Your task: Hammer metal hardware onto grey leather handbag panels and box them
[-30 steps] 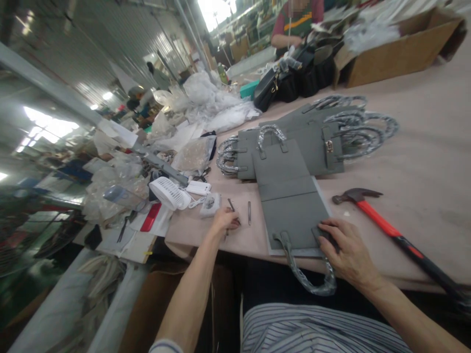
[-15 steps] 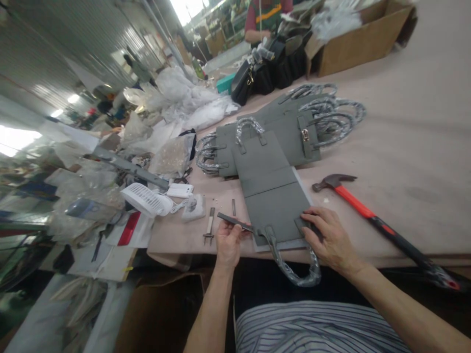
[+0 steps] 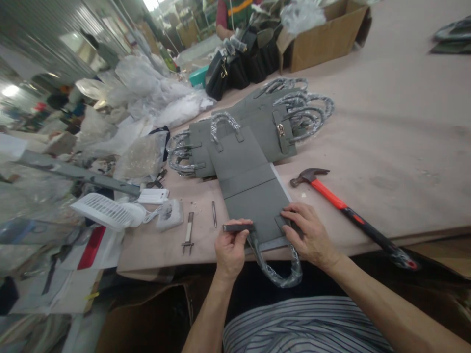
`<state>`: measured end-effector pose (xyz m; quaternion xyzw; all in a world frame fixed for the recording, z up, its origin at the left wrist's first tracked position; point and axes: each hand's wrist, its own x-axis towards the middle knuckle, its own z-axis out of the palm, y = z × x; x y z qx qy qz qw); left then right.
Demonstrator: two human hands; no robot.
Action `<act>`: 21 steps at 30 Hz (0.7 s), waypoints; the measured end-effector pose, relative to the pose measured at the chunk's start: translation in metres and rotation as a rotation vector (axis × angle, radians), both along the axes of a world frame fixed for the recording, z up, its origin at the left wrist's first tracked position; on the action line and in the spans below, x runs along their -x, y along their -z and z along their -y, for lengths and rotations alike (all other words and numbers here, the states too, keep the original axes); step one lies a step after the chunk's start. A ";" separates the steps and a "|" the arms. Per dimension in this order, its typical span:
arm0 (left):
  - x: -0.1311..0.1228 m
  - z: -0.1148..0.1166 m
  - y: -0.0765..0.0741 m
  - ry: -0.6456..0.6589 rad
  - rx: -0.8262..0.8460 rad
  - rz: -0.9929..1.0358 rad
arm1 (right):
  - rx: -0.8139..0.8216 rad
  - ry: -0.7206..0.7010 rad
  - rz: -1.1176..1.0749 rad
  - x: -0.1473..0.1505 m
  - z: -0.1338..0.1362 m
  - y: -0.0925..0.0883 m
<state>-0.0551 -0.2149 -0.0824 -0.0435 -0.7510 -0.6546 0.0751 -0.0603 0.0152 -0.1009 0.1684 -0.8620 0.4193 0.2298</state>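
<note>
A grey bag panel (image 3: 253,189) with a fold line across it lies flat before me, a plastic-wrapped handle at each end. The near handle (image 3: 279,282) hangs over the table edge. My left hand (image 3: 230,252) is closed, pinching a flat dark strip (image 3: 235,228) between thumb and fingers at the panel's near left corner. My right hand (image 3: 312,238) rests with fingers apart on the near right corner, by the handle's tab; its palm covers part of the handle. Left of the panel lie a slim metal rod (image 3: 214,214) and a pronged metal tool (image 3: 189,233).
A claw hammer (image 3: 344,211) lies to the right. Behind are stacked grey bags (image 3: 250,115), black bags (image 3: 239,68) and a cardboard box (image 3: 324,44). A white fan-like device (image 3: 105,211) and plastic wrap (image 3: 143,88) are at left. A co-worker's arm (image 3: 222,24) shows at the back.
My view has swung right, so things sit further left. The strip in my left hand has turned from slanting to nearly level and lies over the panel's corner. My right hand stays on the panel.
</note>
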 end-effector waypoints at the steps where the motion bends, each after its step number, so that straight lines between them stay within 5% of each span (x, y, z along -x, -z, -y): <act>1: -0.001 -0.001 0.002 0.007 0.036 -0.011 | 0.002 0.001 0.001 0.000 0.000 0.000; 12: -0.001 0.000 0.003 -0.001 0.306 -0.110 | -0.012 -0.030 -0.003 0.000 -0.001 0.001; 21: -0.003 -0.001 0.008 -0.006 0.183 -0.019 | -0.020 -0.032 -0.004 0.002 0.000 0.000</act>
